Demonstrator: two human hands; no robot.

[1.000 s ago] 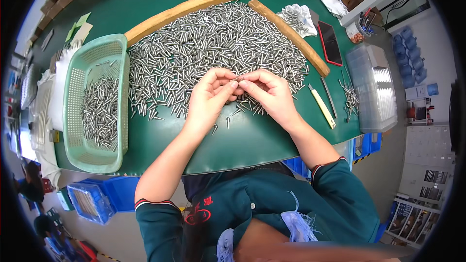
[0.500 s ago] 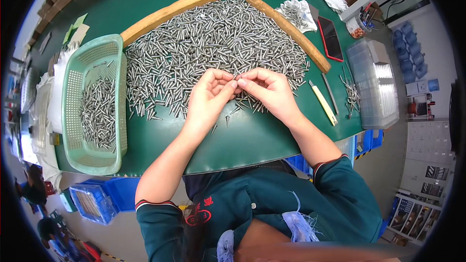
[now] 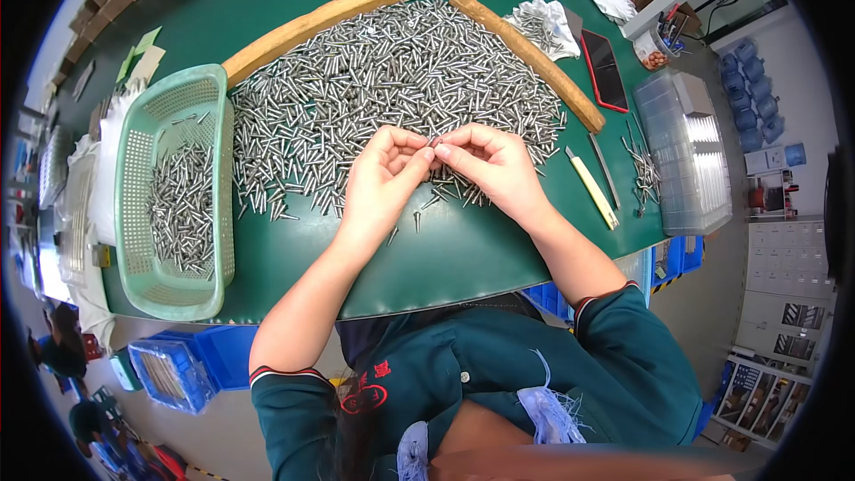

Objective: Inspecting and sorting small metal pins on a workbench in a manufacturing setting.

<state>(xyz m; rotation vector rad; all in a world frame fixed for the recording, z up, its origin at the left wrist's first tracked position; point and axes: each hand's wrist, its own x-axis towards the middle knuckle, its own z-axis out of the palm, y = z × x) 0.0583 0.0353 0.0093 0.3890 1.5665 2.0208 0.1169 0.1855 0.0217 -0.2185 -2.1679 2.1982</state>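
Both hands meet at the near edge of a wide pile of small, tapered metal pins [image 3: 392,71]. My left hand [image 3: 378,183] is closed in a pinch, thumb against curled fingers. Opposite it, my right hand [image 3: 499,178] pinches too, its fingertips touching the left ones. Between the fingertips is a small metal pin [image 3: 434,144], mostly covered by them. A few loose pins [image 3: 417,222] lie on the green tabletop [image 3: 427,272] just below the hands. To the left stands a light green plastic basket [image 3: 132,205], holding more pins [image 3: 183,209].
Two wooden strips [image 3: 334,21] border the pile's far side. At right lie a utility knife [image 3: 591,187], a thin metal strip [image 3: 605,169], a red-edged dark tablet-like device [image 3: 606,71] and a clear plastic box [image 3: 684,160]. Blue bins [image 3: 183,365] sit below the table's left edge.
Both hands keep the same pinch in the same place. The view has shifted very slightly; nothing else has visibly moved.
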